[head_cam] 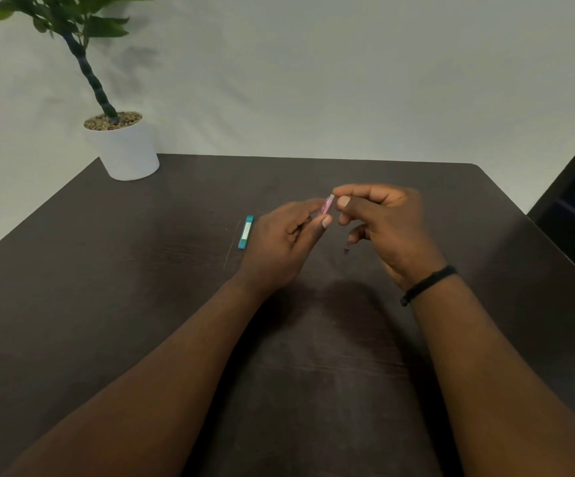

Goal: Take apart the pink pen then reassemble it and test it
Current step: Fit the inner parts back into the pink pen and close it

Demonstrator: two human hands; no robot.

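Observation:
The pink pen (326, 205) shows only as a short pink stretch with a pale end between my two hands, above the middle of the table. My left hand (280, 244) pinches its lower part between thumb and fingers. My right hand (384, 223) pinches the pale upper end with thumb and forefinger. Most of the pen is hidden by my fingers. A small dark piece (347, 250) sticks out below my right hand's fingers; I cannot tell what it is.
A teal stick-shaped case (245, 232) lies on the dark wooden table (141, 304) just left of my left hand, with a thin rod (228, 251) beside it. A potted plant in a white pot (127, 153) stands at the far left corner. A black wristband (428, 284) is on my right wrist.

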